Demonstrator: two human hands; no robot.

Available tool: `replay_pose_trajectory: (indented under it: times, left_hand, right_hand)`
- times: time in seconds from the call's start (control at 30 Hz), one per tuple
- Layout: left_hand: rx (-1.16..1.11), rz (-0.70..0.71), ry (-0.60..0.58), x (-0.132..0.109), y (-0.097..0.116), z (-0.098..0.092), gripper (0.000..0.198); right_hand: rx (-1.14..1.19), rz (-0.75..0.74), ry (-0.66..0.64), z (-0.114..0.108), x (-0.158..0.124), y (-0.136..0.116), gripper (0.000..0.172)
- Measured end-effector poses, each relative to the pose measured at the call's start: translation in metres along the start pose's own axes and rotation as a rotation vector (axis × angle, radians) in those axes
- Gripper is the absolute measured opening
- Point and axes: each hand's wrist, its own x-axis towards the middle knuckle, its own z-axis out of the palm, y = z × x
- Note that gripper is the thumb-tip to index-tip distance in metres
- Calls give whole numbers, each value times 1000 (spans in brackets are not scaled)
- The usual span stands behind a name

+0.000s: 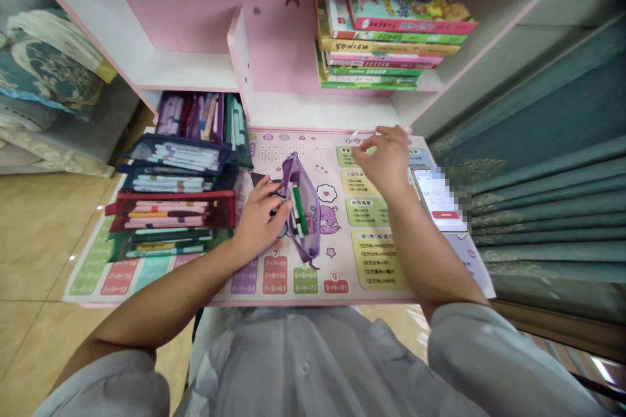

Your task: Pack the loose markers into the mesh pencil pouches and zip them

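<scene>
The left grip is clasping a purple mesh pencil pouch lying front-to-back, while the right grip is pinching narrowly farther away.

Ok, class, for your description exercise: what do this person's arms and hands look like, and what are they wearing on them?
Both the left hand and the right hand are bare, with no gloves, and no watch or bracelet shows. The loose, pale grey shirt has a round button. Its wide left sleeve and right sleeve end well short of the wrists.
</scene>
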Motion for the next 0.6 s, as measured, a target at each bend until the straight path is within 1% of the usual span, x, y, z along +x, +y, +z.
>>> replay_pose_trajectory:
  times: [0.03,0.1,0.17,0.23,0.3,0.37,0.47,0.6]
  left_hand:
    - [-1,1,-1,0,0,0,34]
    - [-2,0,-4,0,0,-1,35]
    - [-1,-1,-12,0,0,-1,35]
    - [0,-5,-19,0,0,-1,35]
    - [0,-12,-23,0,0,-1,34]
    - [-2,-17,-22,0,0,-1,33]
    - [-9,-20,-19,0,1,-1,33]
    - [-11,-15,-17,0,1,-1,34]
  right_hand:
    - [-82,72,25,0,10,14,21]
    - [-242,194,17,1,26,41,25]
    - [-362,316,-31,3,35,63,39]
    - [-417,396,-88,5,41,79,54]
    - [-429,432,-130,7,44,88,63]
    - [-428,449,-160,9,45,93,66]
    - [-433,471,-203,13,48,98,68]
    - [-457,456,-191,19,49,100,65]
